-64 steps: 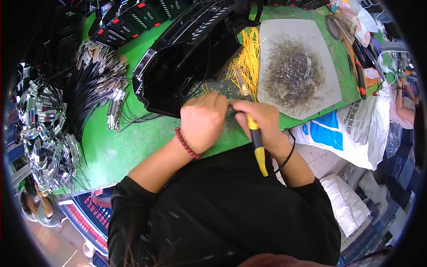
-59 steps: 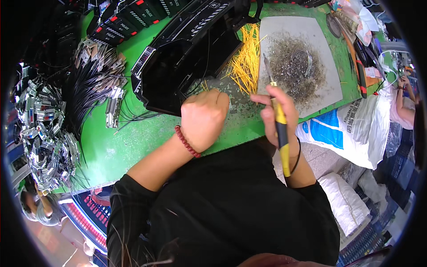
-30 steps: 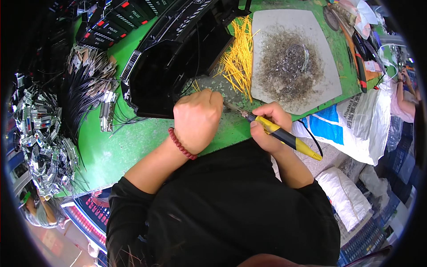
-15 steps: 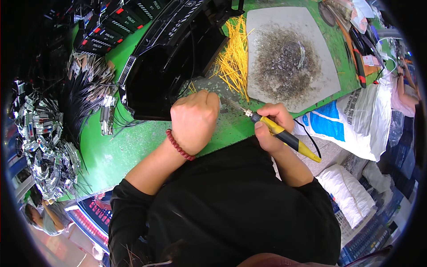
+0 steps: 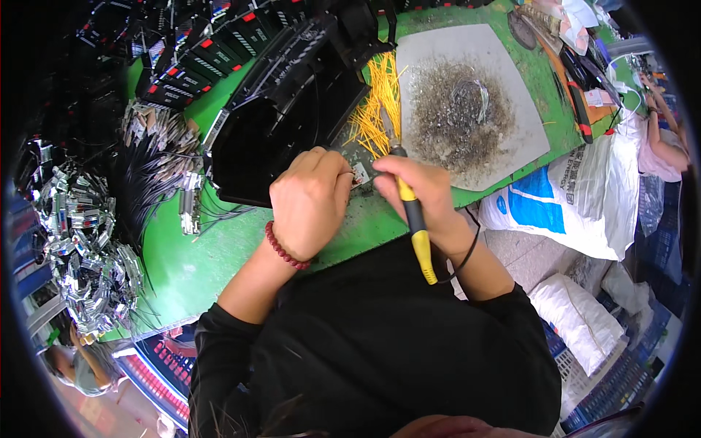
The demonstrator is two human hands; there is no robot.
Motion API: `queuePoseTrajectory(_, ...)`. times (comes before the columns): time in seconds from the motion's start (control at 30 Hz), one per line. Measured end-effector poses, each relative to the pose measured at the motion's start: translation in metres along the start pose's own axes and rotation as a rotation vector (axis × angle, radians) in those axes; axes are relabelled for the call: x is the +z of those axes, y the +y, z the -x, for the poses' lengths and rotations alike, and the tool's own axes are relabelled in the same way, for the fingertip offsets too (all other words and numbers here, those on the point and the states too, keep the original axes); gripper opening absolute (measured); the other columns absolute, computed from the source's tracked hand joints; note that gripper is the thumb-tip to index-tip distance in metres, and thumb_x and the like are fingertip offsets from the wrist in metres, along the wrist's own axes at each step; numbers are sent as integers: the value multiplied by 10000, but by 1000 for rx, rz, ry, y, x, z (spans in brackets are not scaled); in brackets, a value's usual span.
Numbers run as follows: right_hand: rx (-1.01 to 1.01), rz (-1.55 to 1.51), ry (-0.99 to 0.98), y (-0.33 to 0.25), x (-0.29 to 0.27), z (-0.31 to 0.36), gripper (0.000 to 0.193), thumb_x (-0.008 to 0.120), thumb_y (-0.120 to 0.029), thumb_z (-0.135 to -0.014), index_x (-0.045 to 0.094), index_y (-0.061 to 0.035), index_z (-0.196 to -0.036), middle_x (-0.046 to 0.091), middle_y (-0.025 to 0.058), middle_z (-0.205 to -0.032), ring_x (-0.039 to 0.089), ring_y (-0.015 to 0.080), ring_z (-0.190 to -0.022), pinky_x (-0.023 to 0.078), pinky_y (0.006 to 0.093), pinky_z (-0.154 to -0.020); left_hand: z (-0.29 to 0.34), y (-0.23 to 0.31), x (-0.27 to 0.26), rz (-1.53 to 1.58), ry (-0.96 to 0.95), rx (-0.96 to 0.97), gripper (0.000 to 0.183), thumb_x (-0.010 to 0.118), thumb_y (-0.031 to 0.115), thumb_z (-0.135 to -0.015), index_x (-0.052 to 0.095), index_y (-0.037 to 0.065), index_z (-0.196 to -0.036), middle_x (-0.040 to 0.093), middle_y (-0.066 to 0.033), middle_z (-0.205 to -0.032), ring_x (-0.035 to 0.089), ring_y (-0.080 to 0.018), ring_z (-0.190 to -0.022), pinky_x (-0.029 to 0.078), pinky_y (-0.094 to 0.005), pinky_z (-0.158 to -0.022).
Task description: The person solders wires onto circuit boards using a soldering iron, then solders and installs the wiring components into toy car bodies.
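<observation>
My right hand (image 5: pixel 427 191) grips a soldering iron (image 5: pixel 416 226) with a yellow and black handle; its metal tip points away over the yellow wires. Curled closed, my left hand (image 5: pixel 310 197) wears a red bead bracelet at the wrist. By its thumb and fingertips shows a small flat whitish piece (image 5: pixel 360 174), mostly hidden by the fingers. Just beyond the left hand lies a large black plastic housing (image 5: pixel 274 120), open side toward me. A loose pile of thin yellow wires (image 5: pixel 376 109) rests between the housing and a grey board (image 5: pixel 529 135).
Dark debris and a thin wire coil (image 5: pixel 471 98) lie on the board. On the green table (image 5: pixel 171 263), silvery parts (image 5: pixel 91 248) and black-wired pieces (image 5: pixel 157 139) are heaped at left. Black housings stand behind. A white sack (image 5: pixel 584 204) is at right; other people are at the edges.
My right hand has moved left, turning the iron more upright, its tip now farther away near the yellow wires. My left hand has shifted slightly left, and the whitish piece shows. The view has shifted a little.
</observation>
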State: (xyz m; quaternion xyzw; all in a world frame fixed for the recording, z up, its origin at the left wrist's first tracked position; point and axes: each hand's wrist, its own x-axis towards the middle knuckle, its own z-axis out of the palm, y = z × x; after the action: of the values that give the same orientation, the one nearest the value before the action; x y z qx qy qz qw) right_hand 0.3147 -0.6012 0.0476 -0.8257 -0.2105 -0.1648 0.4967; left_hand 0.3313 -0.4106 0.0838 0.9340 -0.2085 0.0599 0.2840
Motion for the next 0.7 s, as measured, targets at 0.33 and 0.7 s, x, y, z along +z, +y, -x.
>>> queuePoseTrajectory(0.33, 84, -6, 19, -1, 11, -12, 290, 737, 7, -771, 642, -94, -1025, 652, 103, -738, 648, 260, -603, 494, 325, -536, 7, -8, 2, 14, 23, 156, 134, 746, 114, -738, 623, 99, -790, 623, -37, -681, 624, -233, -640, 436, -349, -697)
queuePoseTrajectory(0.7, -103, 253, -197, 4, 1, 10, 240, 633, -103, -800, 635, -106, -1041, 567, 26, -614, 585, 219, -520, 425, 357, -465, 3, 4, -3, -132, 106, 60, 228, 761, 159, -697, 682, 84, -898, 609, -125, -1172, 597, -308, -1043, 513, -383, -806)
